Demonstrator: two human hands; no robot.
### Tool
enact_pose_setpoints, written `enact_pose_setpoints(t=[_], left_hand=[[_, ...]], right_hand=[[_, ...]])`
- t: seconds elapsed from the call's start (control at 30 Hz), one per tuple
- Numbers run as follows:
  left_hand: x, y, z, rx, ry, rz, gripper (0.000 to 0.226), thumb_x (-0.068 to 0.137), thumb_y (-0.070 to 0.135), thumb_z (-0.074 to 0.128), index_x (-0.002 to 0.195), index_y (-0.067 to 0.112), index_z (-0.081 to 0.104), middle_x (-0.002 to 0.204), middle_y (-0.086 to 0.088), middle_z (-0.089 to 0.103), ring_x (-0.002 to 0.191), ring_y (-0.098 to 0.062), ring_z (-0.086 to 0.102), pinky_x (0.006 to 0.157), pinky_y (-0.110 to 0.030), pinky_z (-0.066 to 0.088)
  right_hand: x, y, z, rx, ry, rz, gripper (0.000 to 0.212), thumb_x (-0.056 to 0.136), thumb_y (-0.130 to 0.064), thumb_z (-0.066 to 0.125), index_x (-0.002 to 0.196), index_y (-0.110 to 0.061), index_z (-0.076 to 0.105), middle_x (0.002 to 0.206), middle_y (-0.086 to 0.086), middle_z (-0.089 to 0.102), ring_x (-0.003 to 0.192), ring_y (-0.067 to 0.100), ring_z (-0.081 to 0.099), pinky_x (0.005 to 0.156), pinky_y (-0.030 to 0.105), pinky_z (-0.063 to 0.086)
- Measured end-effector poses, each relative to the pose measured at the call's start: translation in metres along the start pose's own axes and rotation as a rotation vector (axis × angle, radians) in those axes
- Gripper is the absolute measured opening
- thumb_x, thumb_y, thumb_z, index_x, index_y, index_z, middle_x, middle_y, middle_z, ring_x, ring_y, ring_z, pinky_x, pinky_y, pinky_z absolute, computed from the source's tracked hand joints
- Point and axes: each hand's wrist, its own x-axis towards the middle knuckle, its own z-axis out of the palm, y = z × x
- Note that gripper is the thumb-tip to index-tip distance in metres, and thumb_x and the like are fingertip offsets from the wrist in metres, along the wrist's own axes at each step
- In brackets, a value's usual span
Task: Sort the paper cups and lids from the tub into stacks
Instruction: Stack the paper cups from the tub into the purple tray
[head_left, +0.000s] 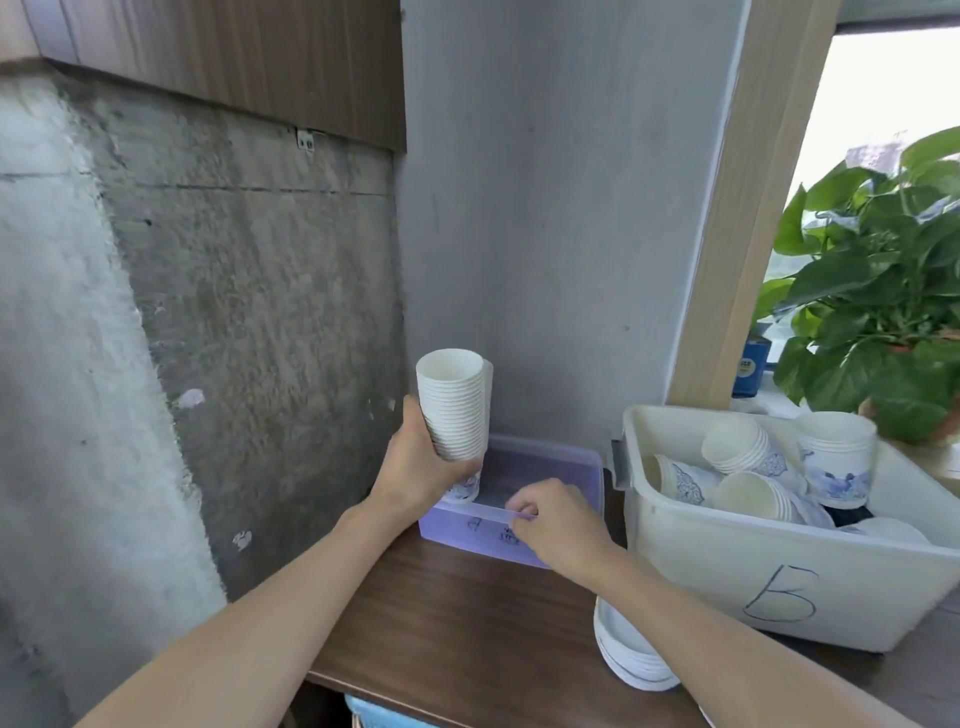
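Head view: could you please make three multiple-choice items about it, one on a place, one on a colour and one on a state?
1. Where does the lid stack lie?
A. on the floor
B. on the table, by the tub
C. on the window sill

2. What colour is the small box?
A. purple
B. green
C. red

3. What does the left hand do?
A. rests flat
B. grips the cup stack
C. points at the plant

Key: 1 B, the lids sit on the wood at the tub's front left corner. 2 A, its walls are translucent purple. 3 B, the hand is wrapped round the lower part of the tall stack.
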Motion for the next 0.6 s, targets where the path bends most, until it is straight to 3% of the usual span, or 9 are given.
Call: enact_pose_setpoints(t=[0.1,0.23,0.4,0.6], left_hand=[[-0.006,-0.012,0.008,-0.008,-0.006,-0.012,0.083,0.065,0.014,0.088,0.127,0.018,0.033,0.110,0.005,0.057,0.102,-0.017,0.057,0.071,-0.020,0.044],[-0.012,-0.020,0.020,-0.019,0.018,-0.021,0.094,0.060,0.026,0.089,0.133,0.027,0.031,0.111,0.011,0.059,0.103,-0.014,0.060,0.082,-0.031,0.051],[-0.014,-0.027,0.026,-0.076,0.088,-0.054,0.089,0.065,0.017,0.088,0.135,0.020,0.034,0.120,0.006,0.059,0.105,-0.013,0.058,0.081,-0.023,0.044],[-0.011,-0.033,0.017,-0.048,0.101,-0.049,0.079,0.066,0.017,0.087,0.128,0.015,0.039,0.123,-0.001,0.056,0.110,-0.017,0.055,0.083,-0.027,0.042]], right_hand=[[0.001,0.002,0.002,-0.019,0.011,-0.012,0.015,0.089,-0.022,0.059,0.091,-0.027,0.073,0.088,-0.010,0.071,0.086,0.013,0.065,0.075,0.032,0.054],[0.000,0.003,0.004,-0.036,0.012,-0.033,0.015,0.092,-0.024,0.057,0.094,-0.029,0.071,0.089,-0.011,0.071,0.088,0.011,0.064,0.071,0.028,0.051],[0.000,0.004,0.004,-0.035,0.006,-0.042,0.016,0.093,-0.024,0.056,0.097,-0.030,0.071,0.094,-0.010,0.071,0.091,0.011,0.064,0.073,0.029,0.051],[0.001,0.000,0.008,-0.034,0.024,-0.040,0.014,0.092,-0.026,0.058,0.094,-0.029,0.071,0.090,-0.010,0.071,0.086,0.013,0.065,0.075,0.032,0.054]])
